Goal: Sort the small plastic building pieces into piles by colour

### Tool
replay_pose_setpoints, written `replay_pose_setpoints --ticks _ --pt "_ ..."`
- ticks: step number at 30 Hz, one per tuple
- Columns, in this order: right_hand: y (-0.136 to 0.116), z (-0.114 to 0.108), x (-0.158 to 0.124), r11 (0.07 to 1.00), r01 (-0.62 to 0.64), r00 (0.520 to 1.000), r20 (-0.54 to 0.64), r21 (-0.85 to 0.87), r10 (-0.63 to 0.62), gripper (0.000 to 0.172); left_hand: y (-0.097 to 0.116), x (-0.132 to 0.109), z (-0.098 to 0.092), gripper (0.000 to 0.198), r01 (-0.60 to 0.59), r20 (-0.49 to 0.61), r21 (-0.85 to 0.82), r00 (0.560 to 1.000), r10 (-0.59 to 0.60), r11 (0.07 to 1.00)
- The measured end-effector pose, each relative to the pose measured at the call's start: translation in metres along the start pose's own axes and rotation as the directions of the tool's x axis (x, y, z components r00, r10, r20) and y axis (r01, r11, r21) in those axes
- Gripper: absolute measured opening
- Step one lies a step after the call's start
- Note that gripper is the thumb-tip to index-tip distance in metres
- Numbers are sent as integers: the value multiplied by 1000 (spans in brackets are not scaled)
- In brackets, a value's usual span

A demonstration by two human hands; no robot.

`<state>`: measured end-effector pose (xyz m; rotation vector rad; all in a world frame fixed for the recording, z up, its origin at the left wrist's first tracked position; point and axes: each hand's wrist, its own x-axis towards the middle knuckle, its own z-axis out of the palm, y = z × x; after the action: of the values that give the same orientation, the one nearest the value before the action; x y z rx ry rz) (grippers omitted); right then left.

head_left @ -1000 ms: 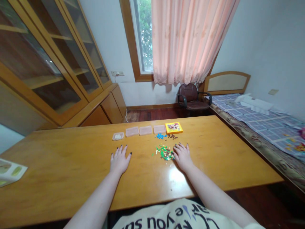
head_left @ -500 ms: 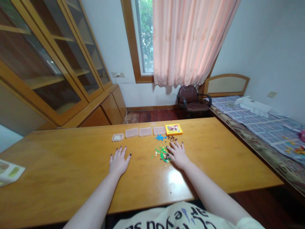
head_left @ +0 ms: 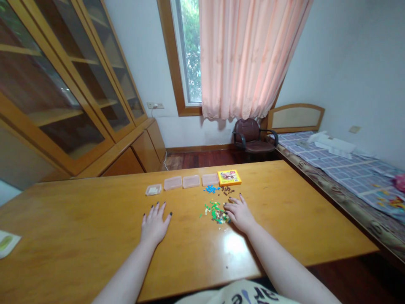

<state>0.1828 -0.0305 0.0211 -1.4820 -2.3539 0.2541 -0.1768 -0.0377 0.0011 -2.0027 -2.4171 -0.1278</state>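
Note:
My left hand (head_left: pixel 155 226) lies flat on the wooden table (head_left: pixel 95 236), fingers spread and nothing under them that I can see. At the right edge of a mixed pile of small green, cream and brown pieces (head_left: pixel 218 214) rests my right hand (head_left: pixel 240 214). Its fingers are apart, and the fingertips touch or nearly touch the pile; I see no piece held. Just beyond them are a small heap of brown pieces (head_left: pixel 226 191) and a heap of blue pieces (head_left: pixel 211 189). What exactly the pieces are is too small to tell.
A yellow box (head_left: pixel 229 177) stands behind the heaps. To its left, clear shallow plastic trays (head_left: pixel 191 181) form a row, and the leftmost small tray (head_left: pixel 153 190) holds something white. A white item (head_left: pixel 9 244) lies at the left edge. A chair (head_left: pixel 249 135) stands beyond the table.
The view has tilted up slightly, so the table sits lower in the picture. My right hand's fingers have drawn back a little from the brown heap. My left hand stays flat.

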Motion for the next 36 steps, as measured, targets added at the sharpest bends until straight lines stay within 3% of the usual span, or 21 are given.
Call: replay_pose_setpoints --ticks 8,15,21,26,36 --pt "-10 9 28 1000 30 986 161 5 -30 50 0 0 0 58 -2 -12 -3 1000 2 1000" --pt "0 12 40 991 -84 993 69 -108 92 51 -1 1 1 58 -5 -9 -6 1000 5 1000" --pt "-12 13 51 992 -25 988 150 -124 44 56 -1 0 1 57 -5 -22 7 1000 5 1000" --pt "-13 17 55 970 -155 981 88 -185 174 61 -1 -1 2 57 -4 -27 6 1000 4 1000" --pt "-26 15 71 993 -54 992 112 -109 66 56 -1 0 3 57 0 -16 4 1000 0 1000"
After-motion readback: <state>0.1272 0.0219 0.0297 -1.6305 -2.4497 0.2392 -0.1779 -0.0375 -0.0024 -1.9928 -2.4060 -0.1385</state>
